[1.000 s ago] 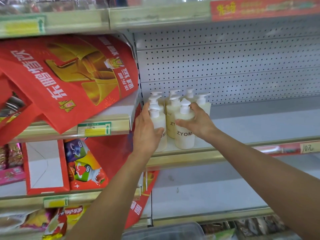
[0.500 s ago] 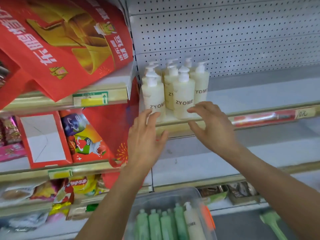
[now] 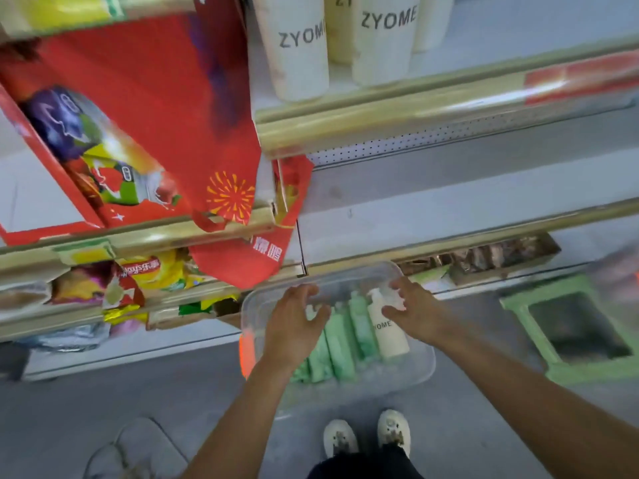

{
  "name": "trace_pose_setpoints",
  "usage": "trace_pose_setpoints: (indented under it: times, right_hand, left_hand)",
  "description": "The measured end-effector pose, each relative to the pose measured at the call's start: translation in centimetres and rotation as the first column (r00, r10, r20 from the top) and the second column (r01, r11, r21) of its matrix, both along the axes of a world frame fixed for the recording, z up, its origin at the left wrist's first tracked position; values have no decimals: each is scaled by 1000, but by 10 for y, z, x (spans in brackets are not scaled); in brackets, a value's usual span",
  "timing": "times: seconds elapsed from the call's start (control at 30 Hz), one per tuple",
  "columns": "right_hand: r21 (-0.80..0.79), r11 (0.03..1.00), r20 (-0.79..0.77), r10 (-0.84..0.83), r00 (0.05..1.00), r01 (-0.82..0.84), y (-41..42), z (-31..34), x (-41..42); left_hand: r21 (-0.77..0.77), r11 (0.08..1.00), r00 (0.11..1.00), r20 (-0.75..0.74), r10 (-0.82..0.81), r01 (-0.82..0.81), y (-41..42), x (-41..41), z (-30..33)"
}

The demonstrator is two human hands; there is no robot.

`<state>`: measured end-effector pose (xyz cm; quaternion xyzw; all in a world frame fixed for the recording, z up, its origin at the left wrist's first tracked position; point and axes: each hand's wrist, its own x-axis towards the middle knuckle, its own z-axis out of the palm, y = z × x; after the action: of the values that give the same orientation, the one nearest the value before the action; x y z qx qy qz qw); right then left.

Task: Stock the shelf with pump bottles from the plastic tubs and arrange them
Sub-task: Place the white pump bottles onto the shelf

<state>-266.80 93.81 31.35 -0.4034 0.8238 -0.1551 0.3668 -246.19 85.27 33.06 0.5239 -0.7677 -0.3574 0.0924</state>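
A clear plastic tub (image 3: 420,369) stands on the floor below the shelves. Inside it lie several green pump bottles (image 3: 340,344) and one cream pump bottle (image 3: 389,331) marked ZYOME. My left hand (image 3: 294,326) hovers over the green bottles with its fingers spread and holds nothing. My right hand (image 3: 413,309) reaches over the cream bottle's pump end, fingers relaxed; no grip shows. Cream ZYOME bottles (image 3: 301,46) stand at the front left of the upper shelf (image 3: 449,98).
A red bag (image 3: 207,133) hangs over the shelf divider on the left, above snack packs (image 3: 138,271). A green plastic stool (image 3: 570,326) stands right of the tub. My shoes (image 3: 366,435) are just behind the tub. An empty tub's corner (image 3: 138,451) lies at bottom left.
Both hands left the shelved cream bottles and dropped down to the tub on the floor. The view tilted downward with them.
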Motion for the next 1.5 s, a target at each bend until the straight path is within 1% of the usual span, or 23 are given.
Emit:
trace_pose_setpoints:
  times: [0.13, 0.2, 0.3, 0.5, 0.63, 0.7, 0.83, 0.97, 1.07, 1.13, 1.23, 1.27, 1.33, 1.4, 1.47, 1.5]
  right_hand:
    - [223, 974, 68, -49, 996, 33, 7, -63, 0]
    - [274, 960, 76, -72, 995, 48, 9, -91, -2]
    - [304, 951, 77, -74, 994, 48, 5, -130, -3]
    - [267, 958, 17, -112, 994, 104, -11, -179, 12]
    - [290, 950, -179, -68, 981, 119, -13, -195, 23]
    - [282, 952, -224, -59, 973, 123, -11, -200, 25]
    - [228, 967, -262, -52, 964, 114, -6, -206, 26]
    - [185, 978, -261, -42, 964, 93, -1, -209, 26]
    - [160, 983, -253, -46, 966, 89, 2, -210, 26]
    - [127, 987, -236, -62, 970, 94, 4, -209, 26]
    - [56, 986, -127, -150, 980, 158, 5, -209, 23]
    - [58, 978, -66, -194, 979, 198, 3, -208, 20]
    - [134, 964, 25, -237, 971, 231, 0, -208, 14]
    - [203, 961, 49, -203, 978, 189, -2, -209, 10]
    - [202, 967, 44, -169, 985, 157, -2, -210, 10]
    - [191, 970, 42, -164, 986, 153, -1, -210, 10]
  left_hand:
    - [247, 969, 998, 45, -33, 21, 7, -7, -52]
    - [329, 944, 997, 61, -46, 23, 6, -16, -79]
    - [420, 907, 997, 68, -41, 9, 0, -34, -118]
    - [447, 894, 991, 120, -52, -7, -23, -91, -177]
    - [460, 886, 989, 92, -114, 59, -42, -121, -209]
    - [449, 887, 985, 72, -155, 107, -50, -133, -218]
    - [490, 847, 958, 76, -276, 206, -56, -148, -234]
    - [554, 796, 932, 93, -350, 243, -52, -162, -235]
    - [597, 782, 961, 69, -269, 176, -52, -171, -230]
    - [595, 785, 961, 72, -267, 174, -54, -173, -227]
    - [577, 798, 953, 103, -284, 175, -60, -169, -220]
    - [579, 796, 954, 104, -283, 173, -61, -166, -216]
    - [590, 793, 963, 91, -252, 151, -62, -156, -207]
    - [585, 803, 985, 41, -167, 112, -61, -144, -202]
    - [558, 828, 998, -2, -64, 54, -57, -128, -198]
    - [534, 845, 1000, 0, -20, 17, -53, -119, -196]
